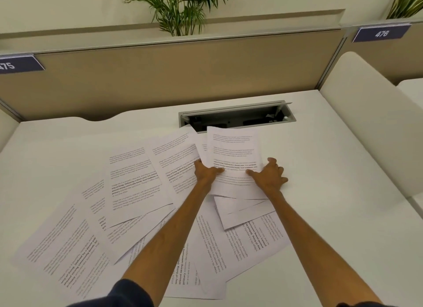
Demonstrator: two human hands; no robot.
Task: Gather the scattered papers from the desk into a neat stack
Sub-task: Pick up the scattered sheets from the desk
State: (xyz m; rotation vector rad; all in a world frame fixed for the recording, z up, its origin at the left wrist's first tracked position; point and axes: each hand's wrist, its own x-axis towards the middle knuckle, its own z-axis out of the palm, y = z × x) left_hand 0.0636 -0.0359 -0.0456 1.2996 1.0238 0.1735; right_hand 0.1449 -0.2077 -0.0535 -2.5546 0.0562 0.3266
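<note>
Two hands, left (206,172) and right (270,176), each grip closed on one sheaf of papers (233,151) above the desk (332,215).

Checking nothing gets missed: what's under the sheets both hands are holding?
Under the held sheets, more loose papers fan out toward the person. Anything beneath the overlap is covered.

Soft even light, edges bowed.
</note>
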